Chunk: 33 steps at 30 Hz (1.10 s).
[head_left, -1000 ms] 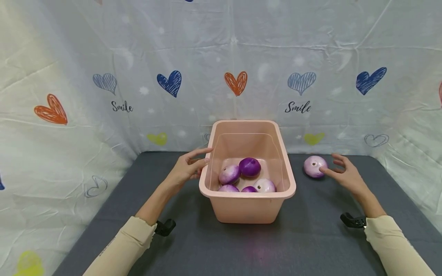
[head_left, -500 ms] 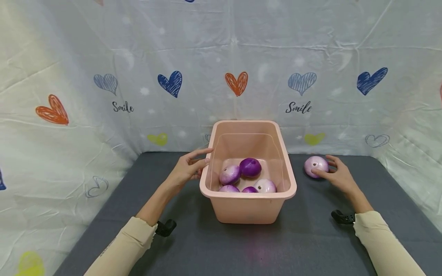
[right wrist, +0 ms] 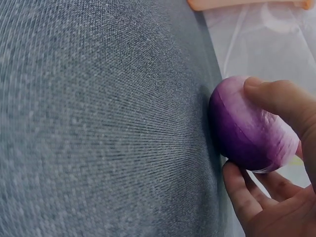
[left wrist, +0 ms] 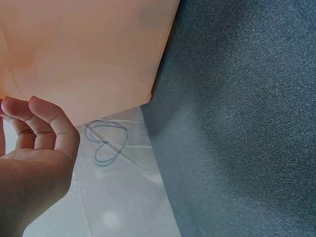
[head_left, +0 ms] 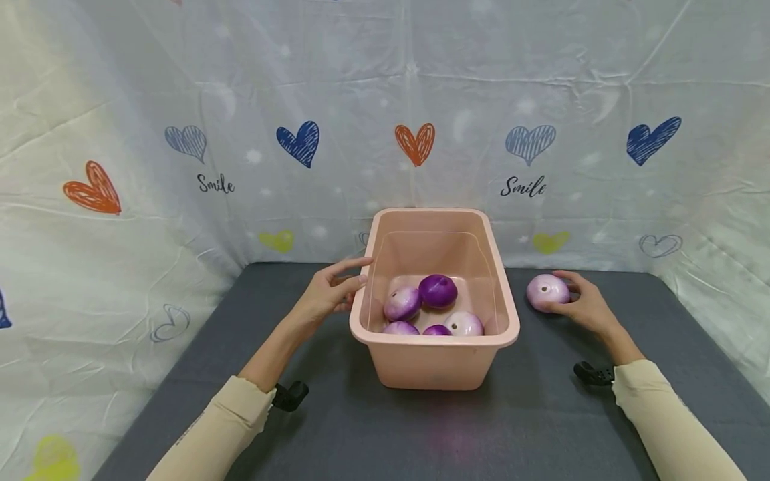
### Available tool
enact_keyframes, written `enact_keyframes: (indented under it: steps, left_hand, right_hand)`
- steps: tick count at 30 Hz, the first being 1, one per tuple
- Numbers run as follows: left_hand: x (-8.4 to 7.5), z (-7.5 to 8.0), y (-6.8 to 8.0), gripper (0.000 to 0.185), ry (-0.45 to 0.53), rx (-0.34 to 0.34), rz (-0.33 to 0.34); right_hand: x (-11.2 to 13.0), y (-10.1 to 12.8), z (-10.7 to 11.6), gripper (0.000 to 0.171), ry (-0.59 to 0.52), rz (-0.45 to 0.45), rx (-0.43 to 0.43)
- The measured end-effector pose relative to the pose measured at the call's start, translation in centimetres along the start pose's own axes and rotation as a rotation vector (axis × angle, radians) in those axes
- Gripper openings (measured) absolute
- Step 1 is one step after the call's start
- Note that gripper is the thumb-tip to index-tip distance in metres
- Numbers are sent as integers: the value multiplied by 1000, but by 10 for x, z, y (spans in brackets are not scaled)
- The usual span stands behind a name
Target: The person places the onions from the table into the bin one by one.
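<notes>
A light purple-and-white onion point(head_left: 547, 292) rests on the dark cloth to the right of a peach plastic tub point(head_left: 434, 364). My right hand point(head_left: 586, 307) holds it from the right side, thumb in front and fingers behind. In the right wrist view the thumb presses one side of the onion point(right wrist: 249, 126) and the fingertips touch the opposite side. My left hand point(head_left: 321, 294) grips the tub's left rim, its index fingertip over the edge. Bent fingers of the left hand point(left wrist: 42, 133) show beside the tub wall in the left wrist view. Several purple onions point(head_left: 438, 291) lie inside the tub.
A dark grey cloth point(head_left: 337, 434) covers the table. Behind it hangs a pale curtain point(head_left: 361, 87) printed with hearts and the word Smile, close to the tub's far end. Black straps point(head_left: 592, 374) with small devices sit on both wrists.
My right hand has moved left onto the onion, its thumb and fingers closing round it. The left hand stays at the tub's rim. The tub and its onions have not moved.
</notes>
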State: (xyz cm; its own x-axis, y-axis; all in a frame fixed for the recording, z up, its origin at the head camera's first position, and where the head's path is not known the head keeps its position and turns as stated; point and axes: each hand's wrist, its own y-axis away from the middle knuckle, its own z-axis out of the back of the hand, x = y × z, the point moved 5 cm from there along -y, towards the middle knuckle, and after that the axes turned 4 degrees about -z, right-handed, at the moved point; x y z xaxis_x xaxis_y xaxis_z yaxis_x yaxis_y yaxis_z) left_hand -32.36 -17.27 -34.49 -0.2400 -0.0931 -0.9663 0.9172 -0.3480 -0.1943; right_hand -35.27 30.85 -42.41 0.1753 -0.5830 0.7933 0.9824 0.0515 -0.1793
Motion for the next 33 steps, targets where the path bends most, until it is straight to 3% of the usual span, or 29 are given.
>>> enact_keyframes:
  steps: [10, 18, 27, 33]
  left_hand:
    - [1, 0, -1, 49, 1, 7, 5]
    - [-1, -2, -2, 50, 23, 16, 5]
    - [-2, 1, -2, 48, 12, 3, 8]
    - [0, 1, -1, 49, 13, 10, 2]
  right_hand:
    - [-3, 5, 4, 79, -45, -19, 19]
    - [-8, 14, 12, 86, -189, -133, 33]
    - [6, 25, 24, 76, -384, -113, 68]
    - [16, 31, 30, 74, -441, -119, 80]
